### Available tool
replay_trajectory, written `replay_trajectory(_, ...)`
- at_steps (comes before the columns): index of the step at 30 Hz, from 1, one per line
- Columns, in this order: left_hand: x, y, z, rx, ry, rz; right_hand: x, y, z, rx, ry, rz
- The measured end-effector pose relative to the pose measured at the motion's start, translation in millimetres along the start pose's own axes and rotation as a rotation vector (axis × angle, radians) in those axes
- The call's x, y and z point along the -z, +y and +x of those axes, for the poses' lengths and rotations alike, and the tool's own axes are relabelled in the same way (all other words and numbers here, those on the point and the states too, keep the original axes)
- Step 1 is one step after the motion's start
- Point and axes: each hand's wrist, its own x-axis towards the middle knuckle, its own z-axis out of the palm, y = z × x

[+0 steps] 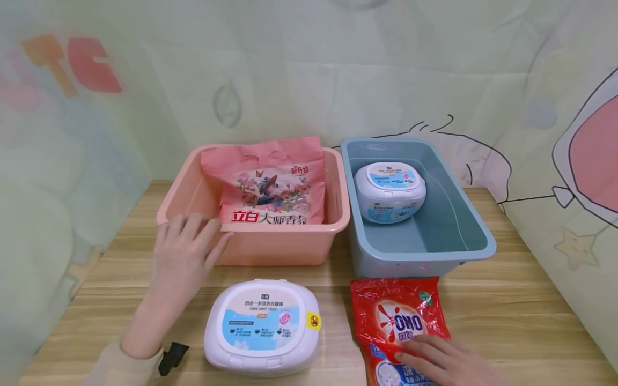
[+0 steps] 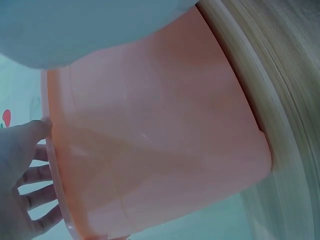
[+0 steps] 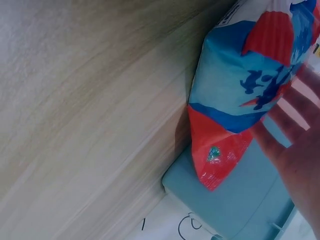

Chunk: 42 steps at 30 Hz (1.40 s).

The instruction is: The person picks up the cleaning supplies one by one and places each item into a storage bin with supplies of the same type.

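My left hand [image 1: 181, 260] is at the front rim of a pink plastic bin [image 1: 275, 246], thumb outside and fingers reaching over the edge, their tips hidden. The left wrist view shows the thumb right at the bin's rim [image 2: 55, 165]. Inside the bin leans a pink laundry detergent bag [image 1: 275, 185]. My right hand [image 1: 446, 359] lies with extended fingers on a red OMO detergent bag [image 1: 393, 308], which is on the table. In the right wrist view its fingers touch the side of the bag [image 3: 235, 90].
A white tub of laundry pods [image 1: 263, 327] sits on the wooden table [image 1: 531, 321] between the hands. Behind the OMO bag stands a blue-grey bin [image 1: 425, 257] with a similar tub [image 1: 390, 192] inside. A printed cloth backdrop [image 1: 309, 75] rises behind the bins.
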Motion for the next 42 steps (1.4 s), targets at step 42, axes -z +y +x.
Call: replay_trajectory(42,-4.2,2.6,-2.2,0.031,0.052,-0.016,-11,-7,-1,-0.012,-0.061,0.004)
